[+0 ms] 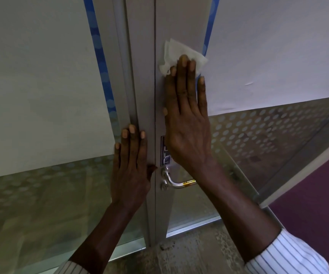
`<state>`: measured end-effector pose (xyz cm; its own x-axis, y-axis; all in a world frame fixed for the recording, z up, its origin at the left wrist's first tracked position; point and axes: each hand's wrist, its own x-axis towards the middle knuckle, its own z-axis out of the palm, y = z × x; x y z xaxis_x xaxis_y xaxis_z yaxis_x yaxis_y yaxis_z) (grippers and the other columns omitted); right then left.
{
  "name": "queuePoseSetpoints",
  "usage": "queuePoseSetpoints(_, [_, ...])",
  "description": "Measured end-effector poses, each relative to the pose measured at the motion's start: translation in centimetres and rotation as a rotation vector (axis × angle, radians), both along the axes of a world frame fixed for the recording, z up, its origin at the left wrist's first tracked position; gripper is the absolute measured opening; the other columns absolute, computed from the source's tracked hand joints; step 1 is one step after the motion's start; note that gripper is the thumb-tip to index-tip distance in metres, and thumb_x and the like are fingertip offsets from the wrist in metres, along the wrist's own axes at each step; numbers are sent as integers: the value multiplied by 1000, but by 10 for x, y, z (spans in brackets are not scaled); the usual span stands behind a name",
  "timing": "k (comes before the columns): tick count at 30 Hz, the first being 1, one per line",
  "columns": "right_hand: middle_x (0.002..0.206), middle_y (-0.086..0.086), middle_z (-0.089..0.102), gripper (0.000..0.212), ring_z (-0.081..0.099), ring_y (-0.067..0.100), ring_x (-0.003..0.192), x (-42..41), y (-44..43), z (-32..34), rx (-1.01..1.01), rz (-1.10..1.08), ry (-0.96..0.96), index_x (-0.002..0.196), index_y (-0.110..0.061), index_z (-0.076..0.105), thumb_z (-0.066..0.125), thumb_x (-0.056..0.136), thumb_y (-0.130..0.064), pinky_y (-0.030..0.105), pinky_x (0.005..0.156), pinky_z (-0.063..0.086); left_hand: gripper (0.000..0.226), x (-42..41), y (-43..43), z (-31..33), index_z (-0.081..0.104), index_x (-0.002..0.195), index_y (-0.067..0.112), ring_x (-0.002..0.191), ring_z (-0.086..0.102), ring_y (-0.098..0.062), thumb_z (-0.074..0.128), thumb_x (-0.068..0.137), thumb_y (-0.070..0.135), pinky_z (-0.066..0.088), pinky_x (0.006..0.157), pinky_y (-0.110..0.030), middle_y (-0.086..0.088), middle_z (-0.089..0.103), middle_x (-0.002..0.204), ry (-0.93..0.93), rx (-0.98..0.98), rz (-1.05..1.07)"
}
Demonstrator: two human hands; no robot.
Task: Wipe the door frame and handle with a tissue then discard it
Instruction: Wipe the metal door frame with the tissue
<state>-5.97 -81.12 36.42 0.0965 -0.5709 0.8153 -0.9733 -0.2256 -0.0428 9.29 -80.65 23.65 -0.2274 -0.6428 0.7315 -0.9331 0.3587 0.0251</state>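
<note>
On door frame (181,26): crumpled white tissue (176,53) under flat right hand (187,123); left hand (131,169) spread, empty.

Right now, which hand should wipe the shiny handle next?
The right hand. It already presses the crumpled white tissue flat on the grey metal door frame, straight above the shiny silver lever handle. The left hand is bare, braced on the neighbouring frame.

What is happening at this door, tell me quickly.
A person is wiping the door frame. The right hand presses a white tissue flat against the frame, above the metal handle. The left hand rests flat on the neighbouring frame, bracing. The handle is untouched right now, and the tissue is not discarded yet.
</note>
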Motion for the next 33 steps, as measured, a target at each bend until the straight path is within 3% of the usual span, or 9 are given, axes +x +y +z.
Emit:
queuePoseSetpoints(3, [179, 25, 0, 86, -1, 41, 168, 2, 17, -49, 160, 24, 38, 169, 1, 10, 45, 91, -10, 55, 137, 6, 129, 1, 1, 0, -9, 170, 11, 167, -19, -27, 85, 88, 42, -10, 137, -41, -10, -24, 178, 8, 0, -11])
queuePoseSetpoints(8, [181, 17, -4, 100, -2, 34, 169, -2, 39, -124, 334, 16, 61, 170, -4, 8, 63, 87, -11, 53, 138, 9, 135, 1, 1, 1, -10, 170, 11, 167, -21, -26, 88, 83, 43, -9, 137, -41, -10, -25, 178, -1, -9, -11])
queuePoseSetpoints(12, [179, 21, -1, 82, -2, 38, 168, -2, 26, -87, 255, 54, 33, 169, -1, 11, 41, 94, -13, 55, 137, 9, 133, 0, 0, -1, -10, 170, 12, 167, -19, -26, 87, 85, 42, -7, 137, -42, -10, -24, 178, 11, -3, -17])
queuePoseSetpoints(15, [178, 25, 5, 73, 5, 43, 167, 0, 9, -27, 129, 46, -11, 168, 2, 15, 41, 101, -11, 54, 137, 6, 129, -1, 0, -2, -10, 170, 14, 167, -19, -26, 86, 87, 39, -9, 137, -41, -9, -24, 178, 28, -2, -24])
queuePoseSetpoints(18, [175, 30, 14, 63, 14, 46, 165, 5, 4, 0, 48, 78, -70, 165, 6, 22, 11, 113, -28, 56, 137, 11, 128, -1, 1, -2, -10, 170, 14, 167, -18, -26, 85, 88, 37, -9, 137, -41, -8, -23, 178, 36, -5, -31])
queuePoseSetpoints(20, [177, 28, 12, 62, 9, 44, 166, 6, 7, -14, 79, 57, -36, 166, 4, 17, 18, 110, -21, 56, 137, 10, 125, 0, 1, -1, -10, 170, 14, 167, -18, -26, 83, 90, 38, -8, 137, -42, -9, -23, 178, 33, -2, -29])
queuePoseSetpoints(23, [179, 24, 0, 84, -2, 40, 168, 9, 21, -68, 228, 29, -29, 169, -1, 9, 42, 93, -11, 55, 137, 7, 124, 1, 2, -1, -9, 170, 13, 167, -18, -27, 83, 90, 37, -8, 137, -42, -10, -23, 178, 32, 5, -32])
queuePoseSetpoints(27, [180, 18, -6, 98, -6, 35, 169, 7, 38, -127, 360, -2, -4, 170, -3, 7, 53, 84, -10, 53, 137, 9, 132, 1, 1, 0, -10, 170, 12, 167, -20, -26, 87, 85, 38, -9, 137, -41, -10, -24, 178, 4, -8, -22])
queuePoseSetpoints(33, [178, 24, -3, 81, 0, 42, 167, 7, 19, -71, 220, 39, -70, 168, 2, 12, 42, 94, -10, 53, 137, 1, 130, 0, 1, 0, -10, 170, 13, 167, -20, -25, 87, 86, 38, -9, 137, -41, -8, -25, 178, 28, -2, -37])
